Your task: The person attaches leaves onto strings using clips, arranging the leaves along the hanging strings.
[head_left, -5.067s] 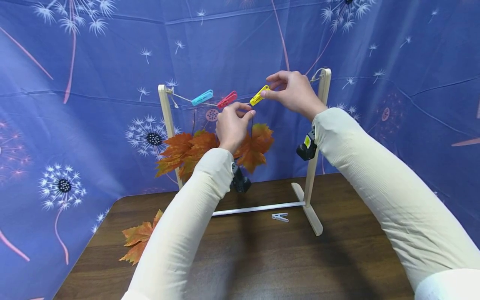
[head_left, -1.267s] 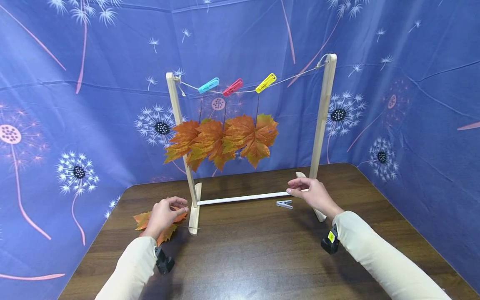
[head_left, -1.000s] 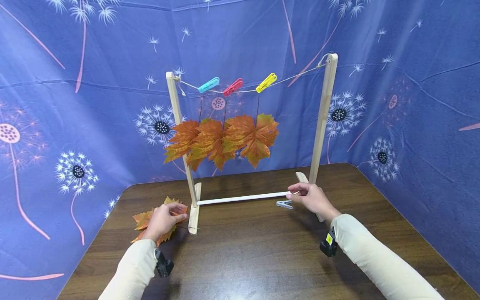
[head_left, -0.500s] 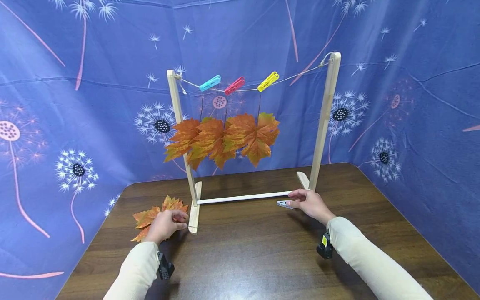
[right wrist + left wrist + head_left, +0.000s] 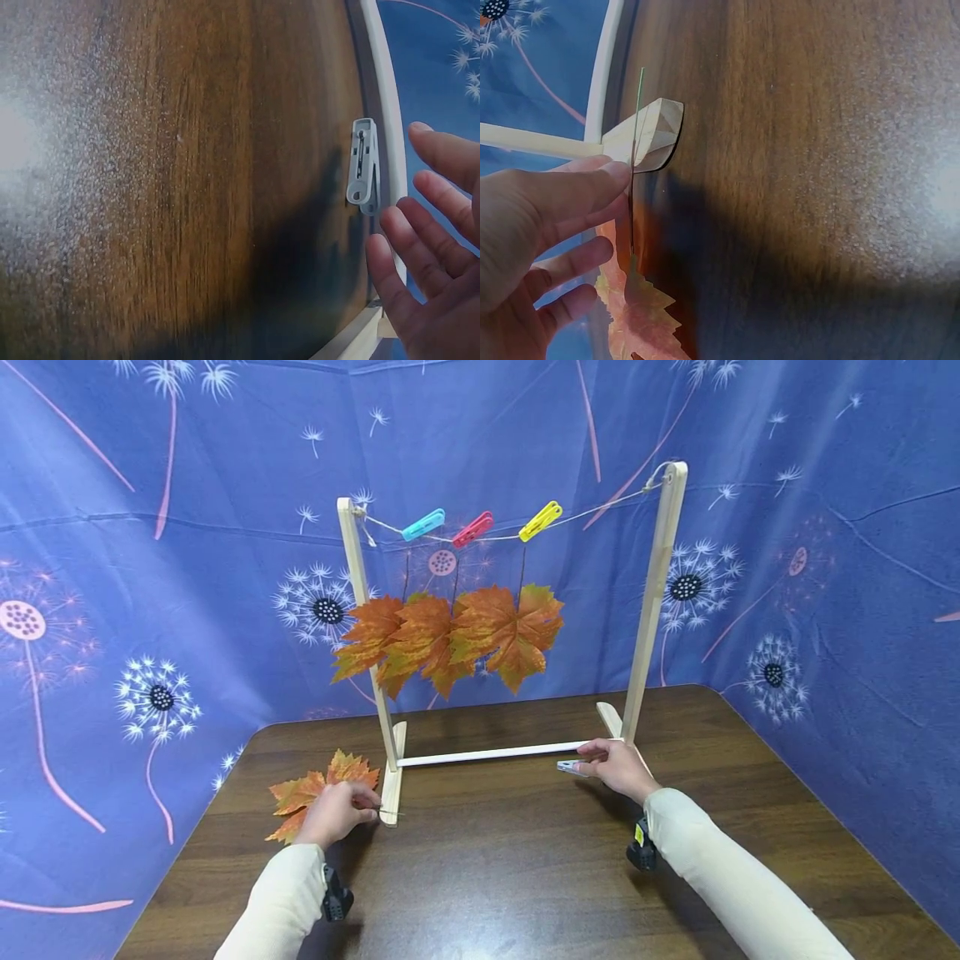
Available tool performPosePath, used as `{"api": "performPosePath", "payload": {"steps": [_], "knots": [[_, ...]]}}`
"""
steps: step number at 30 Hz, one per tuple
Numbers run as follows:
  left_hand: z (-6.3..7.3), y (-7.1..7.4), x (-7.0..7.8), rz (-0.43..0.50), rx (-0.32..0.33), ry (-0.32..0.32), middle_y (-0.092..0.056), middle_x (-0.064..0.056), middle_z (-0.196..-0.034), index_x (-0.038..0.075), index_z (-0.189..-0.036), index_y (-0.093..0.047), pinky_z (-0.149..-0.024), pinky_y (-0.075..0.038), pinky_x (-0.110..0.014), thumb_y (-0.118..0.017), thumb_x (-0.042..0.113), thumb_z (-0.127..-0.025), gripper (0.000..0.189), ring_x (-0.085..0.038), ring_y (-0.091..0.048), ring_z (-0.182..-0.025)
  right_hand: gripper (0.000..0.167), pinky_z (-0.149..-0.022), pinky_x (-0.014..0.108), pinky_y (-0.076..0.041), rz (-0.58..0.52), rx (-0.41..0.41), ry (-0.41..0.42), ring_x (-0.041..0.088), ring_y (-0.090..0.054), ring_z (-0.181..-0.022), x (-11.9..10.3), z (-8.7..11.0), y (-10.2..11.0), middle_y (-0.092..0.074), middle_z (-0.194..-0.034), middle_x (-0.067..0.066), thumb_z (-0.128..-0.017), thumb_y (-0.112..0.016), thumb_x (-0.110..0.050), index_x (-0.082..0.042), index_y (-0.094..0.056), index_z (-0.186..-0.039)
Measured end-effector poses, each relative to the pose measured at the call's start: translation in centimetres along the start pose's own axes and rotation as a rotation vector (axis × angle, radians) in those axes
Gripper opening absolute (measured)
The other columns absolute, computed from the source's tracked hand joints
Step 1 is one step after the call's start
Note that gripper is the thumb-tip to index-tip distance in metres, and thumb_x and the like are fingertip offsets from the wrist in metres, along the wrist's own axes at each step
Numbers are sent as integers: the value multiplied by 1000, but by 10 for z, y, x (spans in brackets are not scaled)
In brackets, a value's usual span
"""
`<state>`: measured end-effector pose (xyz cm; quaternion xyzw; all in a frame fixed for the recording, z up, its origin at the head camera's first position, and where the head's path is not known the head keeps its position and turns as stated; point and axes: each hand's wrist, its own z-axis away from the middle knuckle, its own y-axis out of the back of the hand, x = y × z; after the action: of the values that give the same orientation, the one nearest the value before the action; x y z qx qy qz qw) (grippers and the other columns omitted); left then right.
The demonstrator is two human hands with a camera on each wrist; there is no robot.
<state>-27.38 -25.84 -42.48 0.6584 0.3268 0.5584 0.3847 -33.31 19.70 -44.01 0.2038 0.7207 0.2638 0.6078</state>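
Note:
In the left wrist view, the thumb and forefinger of my left hand [image 5: 336, 810] pinch the thin stem [image 5: 633, 210] of an orange maple leaf [image 5: 296, 793] lying on the table. The rest of that hand's fingers are spread. My right hand [image 5: 618, 768] is at the grey-white clothespin [image 5: 361, 161], its thumb and fingers apart on either side of it. On the string above, blue [image 5: 423, 524], red [image 5: 473, 528] and yellow clothespins [image 5: 540, 521] hold hanging maple leaves [image 5: 510, 631] by their stems.
A wooden stand has a left post [image 5: 354, 552], a right post [image 5: 656, 585] and a white crossbar [image 5: 491, 752] low between them. The string [image 5: 607, 507] runs between the post tops. A blue dandelion-print cloth [image 5: 247, 435] hangs behind the brown table [image 5: 480, 860].
Both hands came down from the string, where the yellow clothespin now stays by itself. The left reached the table leaf's stem; the right moved down to the grey-white clothespin.

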Motion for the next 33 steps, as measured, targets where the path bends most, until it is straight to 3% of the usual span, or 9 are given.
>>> {"api": "performPosePath", "payload": {"steps": [6,14,21,33], "knots": [[-2,-3,-1,-30,13,-2,-75,0,-84,13,-88,-78,-75,-53,-45,-84,2,-79,15,-21,-71,-82,37,-74,33,-51,6,-10,31,30,-67,-89,7,-6,-7,-70,-109,27,-84,-79,-7,13,-66,-113],[-4,-10,-3,-68,19,-10,-72,2,-82,14,-85,-75,-70,-52,-43,-83,0,-78,17,-18,-68,-78,38,-72,32,-49,59,-26,9,24,-64,-84,13,-11,-12,-70,-98,20,-83,-80,-6,13,-66,-113],[-5,-12,-3,-135,38,-3,-70,2,-78,15,-83,-72,-65,-51,-43,-85,1,-76,20,-18,-66,-73,40,-76,38,-50,129,-31,3,26,-64,-85,13,-12,-13,-70,-99,21,-81,-81,-6,11,-66,-113],[-4,-14,-6,-247,73,-81,-67,4,-71,17,-74,-70,-60,-49,-40,-85,-1,-73,23,-16,-62,-65,29,-73,37,-47,254,-36,-2,23,-61,-81,15,-14,-12,-65,-87,10,-80,-83,-7,4,-72,-104]]}}
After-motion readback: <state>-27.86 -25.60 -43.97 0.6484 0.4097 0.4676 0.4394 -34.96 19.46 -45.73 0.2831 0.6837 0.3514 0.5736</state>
